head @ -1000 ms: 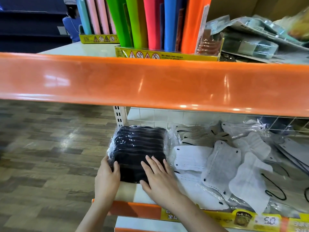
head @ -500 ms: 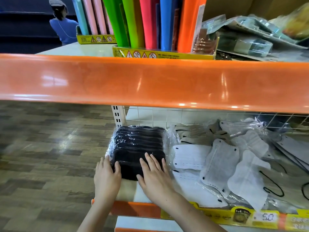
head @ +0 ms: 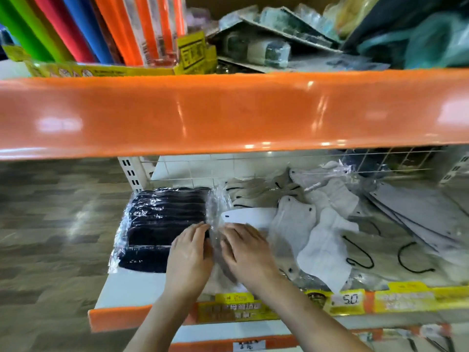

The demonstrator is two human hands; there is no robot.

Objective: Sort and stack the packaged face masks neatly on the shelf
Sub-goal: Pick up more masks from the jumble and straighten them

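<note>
A stack of black face masks (head: pixel 162 219) in clear wrap lies at the left end of the white shelf (head: pixel 132 288). To its right, loose white and grey packaged masks (head: pixel 327 240) are strewn across the shelf, some with black ear loops. My left hand (head: pixel 189 255) lies with straight fingers along the black stack's right edge. My right hand (head: pixel 247 252) rests flat on a white mask packet just beside it. Crinkled clear wrap (head: pixel 215 212) stands up between the two hands. Whether either hand pinches it is not visible.
The upper shelf's wide orange edge (head: pixel 228 110) overhangs close above. It carries coloured rolls (head: pixel 83 29) and heaped packets (head: pixel 266 44). A wire grid (head: pixel 380 161) backs the lower shelf, with a slotted post (head: pixel 132 171) at its left. Yellow price labels (head: pixel 347 299) line the front edge.
Both hands have shifted right, from the front of the black stack to its right edge and the white packets beside it. The view has swung right and closer.
</note>
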